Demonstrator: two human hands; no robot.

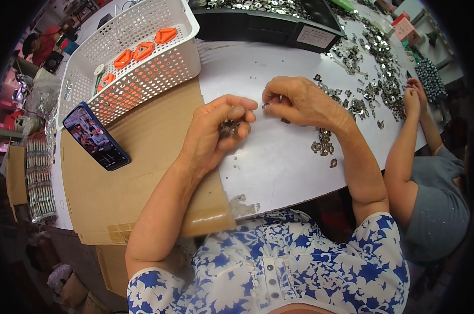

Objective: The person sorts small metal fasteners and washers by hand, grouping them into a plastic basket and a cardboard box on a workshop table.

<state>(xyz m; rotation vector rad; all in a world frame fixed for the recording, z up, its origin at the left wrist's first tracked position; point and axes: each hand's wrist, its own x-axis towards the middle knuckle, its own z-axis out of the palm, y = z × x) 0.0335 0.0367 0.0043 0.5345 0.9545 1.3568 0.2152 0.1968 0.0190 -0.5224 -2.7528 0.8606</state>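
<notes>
My left hand [216,125] is curled around several small dark metal pieces [229,127], which show between thumb and fingers. Just to its right, my right hand [292,102] is closed in a pinch on a small shiny metal piece [267,104], mostly covered by the fingertips. The hands are a short gap apart above the white tabletop [268,167]. Near my right wrist lies a small cluster of flat metal parts [323,144], and one loose part [333,163] rests closer to the table's front edge.
A white perforated basket [137,68] with orange pieces [144,51] stands far left on a cardboard sheet [143,193]. A phone [96,137] leans against it. A black bin [263,29] of metal parts is at the back. Another person's hands [413,97] are at right, beside scattered parts [380,78].
</notes>
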